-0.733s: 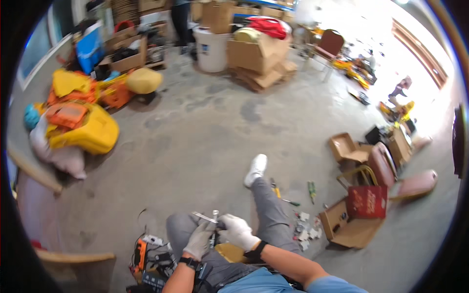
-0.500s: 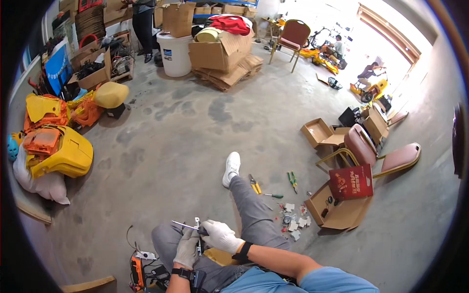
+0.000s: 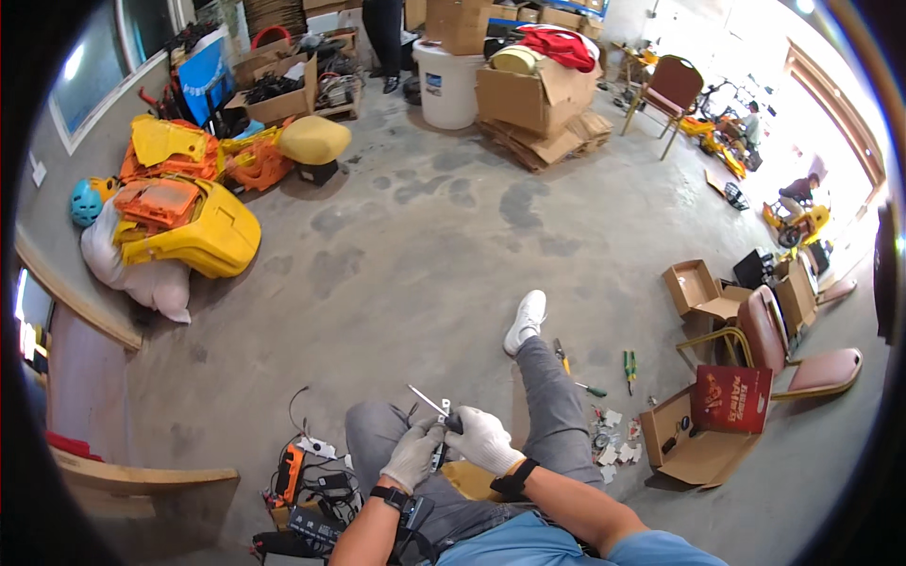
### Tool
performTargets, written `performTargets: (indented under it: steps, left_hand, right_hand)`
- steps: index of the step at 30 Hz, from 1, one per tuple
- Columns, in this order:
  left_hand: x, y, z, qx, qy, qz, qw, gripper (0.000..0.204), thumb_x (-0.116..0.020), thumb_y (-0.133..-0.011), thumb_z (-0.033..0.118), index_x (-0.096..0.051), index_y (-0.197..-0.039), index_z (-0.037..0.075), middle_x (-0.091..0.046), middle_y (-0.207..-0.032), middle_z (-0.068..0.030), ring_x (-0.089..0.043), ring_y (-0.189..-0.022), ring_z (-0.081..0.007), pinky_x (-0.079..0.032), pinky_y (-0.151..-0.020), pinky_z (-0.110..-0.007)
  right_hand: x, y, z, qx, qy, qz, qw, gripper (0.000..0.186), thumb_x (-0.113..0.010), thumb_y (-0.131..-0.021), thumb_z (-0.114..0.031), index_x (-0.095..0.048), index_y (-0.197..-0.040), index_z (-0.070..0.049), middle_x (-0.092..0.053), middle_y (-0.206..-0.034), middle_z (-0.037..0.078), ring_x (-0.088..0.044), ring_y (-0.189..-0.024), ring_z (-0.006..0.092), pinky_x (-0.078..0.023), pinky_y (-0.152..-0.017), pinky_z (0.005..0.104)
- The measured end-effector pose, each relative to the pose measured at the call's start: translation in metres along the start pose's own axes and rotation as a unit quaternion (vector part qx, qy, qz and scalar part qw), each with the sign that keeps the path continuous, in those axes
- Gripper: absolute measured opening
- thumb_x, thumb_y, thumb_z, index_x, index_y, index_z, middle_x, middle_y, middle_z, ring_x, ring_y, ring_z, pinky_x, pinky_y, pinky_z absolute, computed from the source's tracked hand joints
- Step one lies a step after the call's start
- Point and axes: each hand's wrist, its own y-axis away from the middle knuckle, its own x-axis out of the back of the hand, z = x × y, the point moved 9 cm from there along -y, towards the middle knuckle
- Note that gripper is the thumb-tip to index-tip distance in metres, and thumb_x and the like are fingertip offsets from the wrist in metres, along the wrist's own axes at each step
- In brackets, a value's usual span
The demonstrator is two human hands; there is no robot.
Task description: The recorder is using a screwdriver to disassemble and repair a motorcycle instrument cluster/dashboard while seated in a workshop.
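The right hand [image 3: 485, 441] is closed on a screwdriver [image 3: 427, 399]; the left hand [image 3: 412, 457], beside it, clasps a slim part [image 3: 438, 458] (half hidden from me): screwdriver work, I'd judge, wanting steadiness.

White-gloved grip [image 3: 485, 442], blue sleeve [image 3: 651, 548], grey trousers [image 3: 551, 401]

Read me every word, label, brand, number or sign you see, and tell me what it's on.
I don't copy printed words, but printing stands on:
Red panel at the open carton: large pale lettering.
Blue panel, upper left: pale lettering.
White bucket: print too small to read.
Black block, lower left: pale characters, too small to read.
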Motion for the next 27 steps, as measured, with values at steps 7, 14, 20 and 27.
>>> performTargets:
  steps: [7,14,20,27]
  left_hand:
    - [0.004,-0.002,-0.024,-0.019,-0.01,-0.014,1.0,0.034,-0.054,-0.111,0.017,-0.06,-0.138,-0.003,-0.069,-0.112,-0.0028,-0.066,-0.096,-0.0098,-0.055,-0.086,-0.026]
    - [-0.003,0.019,-0.007,0.035,-0.028,0.008,0.999,0.041,-0.056,-0.109,0.026,-0.062,-0.14,0.0,-0.072,-0.108,-0.0085,-0.067,-0.098,-0.0157,-0.053,-0.085,-0.031]
    - [-0.002,0.0,0.015,-0.286,-0.366,-0.011,0.886,0.045,-0.056,-0.106,0.019,-0.054,-0.148,0.003,-0.065,-0.128,-0.0134,-0.066,-0.111,-0.0242,-0.053,-0.096,-0.034]
    - [-0.004,0.015,0.022,-0.035,0.042,-0.005,0.999,0.054,-0.053,-0.11,0.052,-0.061,-0.136,0.006,-0.068,-0.108,-0.0039,-0.064,-0.089,-0.01,-0.056,-0.078,-0.026]
  right_hand:
    - [-0.004,0.008,0.001,-0.059,0.039,-0.034,0.997,0.037,-0.073,-0.087,-0.033,-0.073,-0.106,-0.001,-0.075,-0.104,0.022,-0.073,-0.102,0.0414,-0.057,-0.09,0.0497]
    - [-0.009,0.011,0.01,-0.058,0.025,0.004,0.998,0.041,-0.074,-0.088,-0.04,-0.072,-0.101,-0.001,-0.075,-0.095,0.024,-0.073,-0.096,0.0431,-0.057,-0.085,0.0512]
    - [0.007,0.003,-0.002,-0.037,0.029,0.052,0.998,0.036,-0.075,-0.087,-0.034,-0.071,-0.097,0.0,-0.074,-0.091,0.024,-0.073,-0.092,0.0439,-0.057,-0.081,0.0504]
    - [-0.008,0.009,0.036,-0.131,-0.123,-0.032,0.983,0.04,-0.071,-0.086,-0.029,-0.072,-0.114,0.0,-0.076,-0.093,0.017,-0.075,-0.088,0.0315,-0.059,-0.081,0.0421]
